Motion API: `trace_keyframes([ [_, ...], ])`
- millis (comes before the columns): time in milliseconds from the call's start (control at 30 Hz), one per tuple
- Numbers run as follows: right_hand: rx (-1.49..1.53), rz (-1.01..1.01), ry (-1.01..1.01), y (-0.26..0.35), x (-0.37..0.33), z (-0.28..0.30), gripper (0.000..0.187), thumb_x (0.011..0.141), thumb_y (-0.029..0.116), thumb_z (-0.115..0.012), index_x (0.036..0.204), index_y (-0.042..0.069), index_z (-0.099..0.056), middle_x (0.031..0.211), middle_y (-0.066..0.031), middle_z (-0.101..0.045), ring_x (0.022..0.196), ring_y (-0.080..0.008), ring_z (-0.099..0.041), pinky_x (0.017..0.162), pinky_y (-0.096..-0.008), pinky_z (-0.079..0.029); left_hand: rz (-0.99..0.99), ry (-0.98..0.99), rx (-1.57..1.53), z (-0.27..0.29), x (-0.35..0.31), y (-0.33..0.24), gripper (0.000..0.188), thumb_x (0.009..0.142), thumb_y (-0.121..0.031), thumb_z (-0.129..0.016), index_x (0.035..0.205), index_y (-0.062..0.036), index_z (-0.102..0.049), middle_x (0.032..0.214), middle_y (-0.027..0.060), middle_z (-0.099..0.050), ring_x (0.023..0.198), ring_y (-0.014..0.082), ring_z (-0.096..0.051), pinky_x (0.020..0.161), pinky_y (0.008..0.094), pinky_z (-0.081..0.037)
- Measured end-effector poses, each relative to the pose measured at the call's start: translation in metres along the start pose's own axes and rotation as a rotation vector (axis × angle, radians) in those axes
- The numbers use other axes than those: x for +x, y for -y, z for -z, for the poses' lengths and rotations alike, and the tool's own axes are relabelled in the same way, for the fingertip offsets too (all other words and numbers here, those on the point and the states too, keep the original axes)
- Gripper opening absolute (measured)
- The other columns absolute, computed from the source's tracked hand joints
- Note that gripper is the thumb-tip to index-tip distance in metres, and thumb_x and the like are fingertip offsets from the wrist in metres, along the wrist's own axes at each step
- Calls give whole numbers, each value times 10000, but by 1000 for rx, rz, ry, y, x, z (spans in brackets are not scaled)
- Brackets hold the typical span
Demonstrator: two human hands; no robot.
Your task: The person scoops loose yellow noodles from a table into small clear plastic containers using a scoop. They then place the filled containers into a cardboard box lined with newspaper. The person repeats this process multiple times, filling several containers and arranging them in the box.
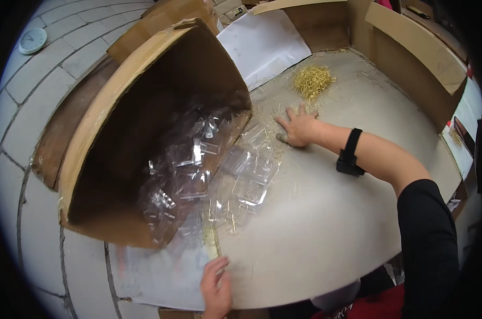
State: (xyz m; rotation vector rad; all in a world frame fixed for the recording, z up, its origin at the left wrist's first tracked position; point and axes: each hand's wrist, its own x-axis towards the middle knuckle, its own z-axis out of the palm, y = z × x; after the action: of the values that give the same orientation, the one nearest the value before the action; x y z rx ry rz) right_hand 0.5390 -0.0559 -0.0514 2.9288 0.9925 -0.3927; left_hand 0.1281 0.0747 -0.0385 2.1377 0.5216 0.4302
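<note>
My right hand (299, 127) lies on the tabletop with its fingers spread and nothing held. Just beyond its fingertips is a heap of thin golden straw-like pieces (313, 81); what they are made of I cannot tell. Stray bits are scattered around the hand. My left hand (216, 287) is at the table's near edge, fingers loosely bent and thumb apart, with nothing visible in it. Between the hands, to the left, clear plastic cases (251, 167) spill from a large cardboard box (129, 69) tipped on its side. More cases lie inside its dark mouth.
The tan tabletop (326, 212) has cardboard walls (411, 58) along its far and right sides. A white sheet (267, 45) leans at the back. Left of the box is a pale block wall or floor with a round white clock (32, 41).
</note>
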Motion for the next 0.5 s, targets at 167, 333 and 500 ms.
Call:
trace_keyframes([
  [167,-37,161,35,5,-74,-31,699,917,559,-305,1473,164,-155,1519,-174,-123,1358,-500,-93,994,-703,-226,-389,123,317,-45,23,-42,473,800,-54,-571,1249,33,-450,1355,235,-363,1235,388,-392,1002,421,-359],
  [333,144,-89,-27,-31,-78,-22,706,892,585,-356,1460,191,-213,1523,-159,-126,1361,-493,-95,1003,-715,-176,-513,90,328,-83,60,-56,541,815,-111,-596,1300,21,-399,1397,234,-312,1289,410,-323,1051,467,-286],
  [500,171,-102,-83,30,-92,-21,751,852,611,-409,1452,193,-237,1518,-141,-162,1356,-494,-116,1001,-732,-134,-320,80,696,-103,81,-40,559,818,-151,-605,1323,-27,-401,1407,213,-315,1304,404,-304,1041,530,-272],
])
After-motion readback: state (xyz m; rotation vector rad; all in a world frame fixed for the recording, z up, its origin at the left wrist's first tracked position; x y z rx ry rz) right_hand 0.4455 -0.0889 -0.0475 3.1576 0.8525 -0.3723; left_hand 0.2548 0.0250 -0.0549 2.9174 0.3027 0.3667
